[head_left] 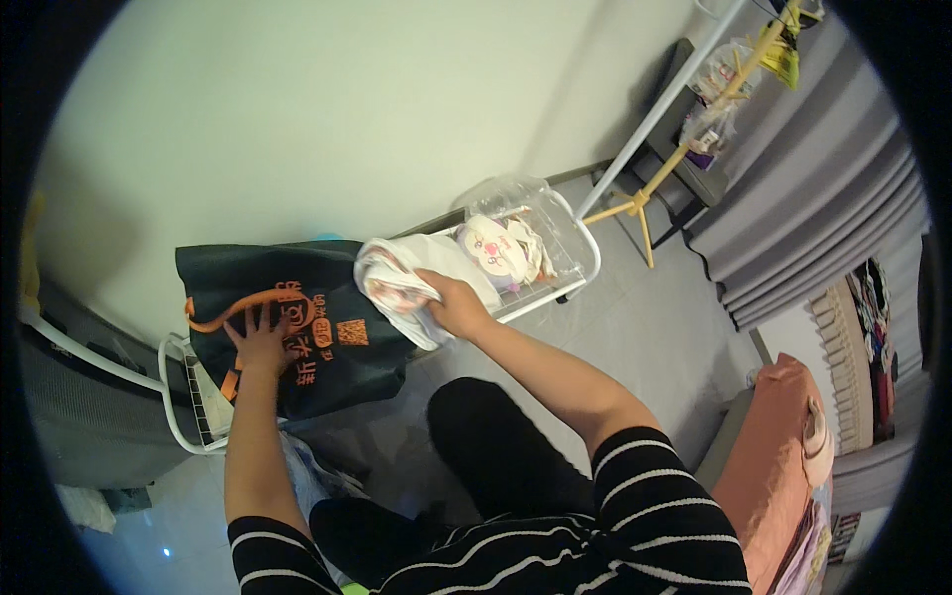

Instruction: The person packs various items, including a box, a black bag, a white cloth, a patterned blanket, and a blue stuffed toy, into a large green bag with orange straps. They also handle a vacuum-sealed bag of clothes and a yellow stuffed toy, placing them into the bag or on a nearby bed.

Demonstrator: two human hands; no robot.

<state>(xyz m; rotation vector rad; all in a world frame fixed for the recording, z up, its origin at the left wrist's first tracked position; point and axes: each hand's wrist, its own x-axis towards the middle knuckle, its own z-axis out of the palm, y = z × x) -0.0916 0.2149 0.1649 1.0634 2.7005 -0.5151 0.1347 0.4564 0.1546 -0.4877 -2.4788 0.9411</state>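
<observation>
The rolled white cloth [397, 283] with a pinkish print sits in the right hand [458, 305], fingers closed around its lower end, held just above the dark green tote bag [297, 317]. The roll's long axis runs from that hand up and to the left, toward the bag's top edge. The left hand [260, 342] lies flat and spread on the bag's printed front, pressing it against the white wire rack [580, 243]. The bag lies directly left of the cloth, nearly touching it.

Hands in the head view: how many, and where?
2. Left hand lies flat on the dark green bag; right hand holds a folded white cloth over the white wire rack. No others visible.
</observation>
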